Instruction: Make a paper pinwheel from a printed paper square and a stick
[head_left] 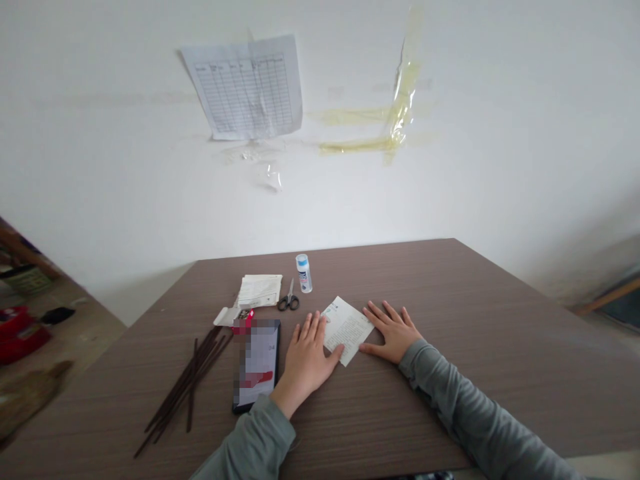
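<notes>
A small square sheet of printed paper (346, 331) lies on the brown table, turned so one corner points away from me. My left hand (311, 353) rests flat with fingers stretched out, covering the sheet's left edge. On the other side my right hand (393, 332) is spread open, its thumb and fingertips at the right corner of the paper. A glue bottle (304, 275) with a blue top stands beyond the sheet. Small black-handled scissors (289, 299) lie beside it, left of the bottle.
A stack of paper squares (260, 291) sits left of the scissors. Nearer me are a small red packet (243, 323), a phone (263, 363) and several thin dark sticks (187, 383). A white wall with a taped printed sheet (247, 87) rises behind the table (480, 347).
</notes>
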Available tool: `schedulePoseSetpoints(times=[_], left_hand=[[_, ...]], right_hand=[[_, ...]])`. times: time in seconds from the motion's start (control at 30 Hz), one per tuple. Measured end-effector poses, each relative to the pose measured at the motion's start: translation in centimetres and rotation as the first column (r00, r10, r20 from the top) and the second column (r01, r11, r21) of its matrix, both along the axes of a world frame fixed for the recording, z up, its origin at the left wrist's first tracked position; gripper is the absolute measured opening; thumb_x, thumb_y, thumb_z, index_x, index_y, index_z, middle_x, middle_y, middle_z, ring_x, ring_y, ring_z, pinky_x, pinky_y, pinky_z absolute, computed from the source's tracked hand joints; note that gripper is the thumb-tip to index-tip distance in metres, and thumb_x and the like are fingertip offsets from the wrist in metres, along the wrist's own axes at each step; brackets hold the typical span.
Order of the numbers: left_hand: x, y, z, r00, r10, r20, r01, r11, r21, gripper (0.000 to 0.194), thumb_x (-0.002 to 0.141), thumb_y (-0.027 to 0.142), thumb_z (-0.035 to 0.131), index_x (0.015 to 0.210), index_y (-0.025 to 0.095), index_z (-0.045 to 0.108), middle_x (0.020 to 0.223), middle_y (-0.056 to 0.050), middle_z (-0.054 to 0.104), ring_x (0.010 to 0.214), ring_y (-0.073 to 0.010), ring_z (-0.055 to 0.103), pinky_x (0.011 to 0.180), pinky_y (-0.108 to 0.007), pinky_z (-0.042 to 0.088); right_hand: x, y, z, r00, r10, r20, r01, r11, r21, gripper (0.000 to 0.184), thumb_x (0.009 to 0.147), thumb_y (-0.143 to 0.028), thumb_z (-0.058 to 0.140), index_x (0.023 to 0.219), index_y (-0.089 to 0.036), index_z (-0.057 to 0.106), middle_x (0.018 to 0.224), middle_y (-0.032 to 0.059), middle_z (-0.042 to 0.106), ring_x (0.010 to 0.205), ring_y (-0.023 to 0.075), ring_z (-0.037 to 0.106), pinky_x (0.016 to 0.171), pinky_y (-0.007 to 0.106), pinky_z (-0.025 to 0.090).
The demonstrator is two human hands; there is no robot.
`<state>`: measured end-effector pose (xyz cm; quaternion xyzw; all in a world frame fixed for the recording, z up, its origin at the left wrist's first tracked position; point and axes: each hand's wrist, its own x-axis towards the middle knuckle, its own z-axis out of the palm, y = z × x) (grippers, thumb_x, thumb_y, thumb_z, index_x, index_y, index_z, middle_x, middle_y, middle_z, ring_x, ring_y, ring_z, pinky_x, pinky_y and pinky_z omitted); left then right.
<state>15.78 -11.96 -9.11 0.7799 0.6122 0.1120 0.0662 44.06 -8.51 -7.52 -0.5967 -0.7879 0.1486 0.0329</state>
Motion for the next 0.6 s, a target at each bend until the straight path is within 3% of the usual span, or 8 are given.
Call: schedulePoseSetpoints(times=[0.17,0.37,0.5,0.6], left_hand=[[0.0,-0.1,0.3,0.999,0.046,-0.008,-0.046,0.999,0.006,0.079,0.121,0.05,0.072,0.194,0.018,0.066,0.207,-0.022,0.053,0.196,-0.0485,0.048,0.161,-0.071,0.044],[0.3,-0.2,1.4,0.996,0.069,-0.054,-0.071,0.997,-0.036,0.085,0.12,0.051,0.072,0.195,0.014,0.064,0.209,-0.023,0.049,0.198,-0.0469,0.044,0.162,-0.066,0.043],[0.3,-0.4,1.6,0.998,0.043,-0.05,-0.043,0.999,-0.001,0.074,0.119,0.047,0.074,0.19,0.025,0.071,0.207,-0.018,0.056,0.196,-0.0447,0.048,0.16,-0.064,0.046],[0.2,-0.5,1.5,1.0,0.01,-0.013,-0.01,0.999,0.039,0.062,0.119,0.041,0.077,0.18,0.03,0.079,0.199,-0.018,0.068,0.189,-0.0466,0.059,0.158,-0.069,0.049]], right_hand=[[0.1,0.0,0.0,1.0,-0.003,0.012,0.004,1.0,-0.023,0.112,0.112,-0.086,0.078,0.207,-0.039,0.042,0.217,0.0086,0.032,0.204,0.0543,0.02,0.161,0.089,0.017],[0.6,0.8,-1.3,0.996,0.069,-0.065,-0.066,0.997,0.046,0.114,0.111,-0.083,0.083,0.204,-0.028,0.05,0.215,0.0183,0.032,0.202,0.0579,0.025,0.159,0.092,0.02],[1.0,1.6,-2.4,0.965,0.186,-0.184,-0.161,0.977,0.143,0.102,0.108,-0.068,0.093,0.196,-0.026,0.065,0.21,0.0214,0.046,0.197,0.0559,0.04,0.159,0.088,0.031],[0.8,1.9,-3.4,0.931,0.274,-0.242,-0.221,0.949,0.227,0.077,0.108,-0.055,0.095,0.181,-0.032,0.082,0.196,0.019,0.069,0.186,0.0512,0.062,0.157,0.084,0.039]])
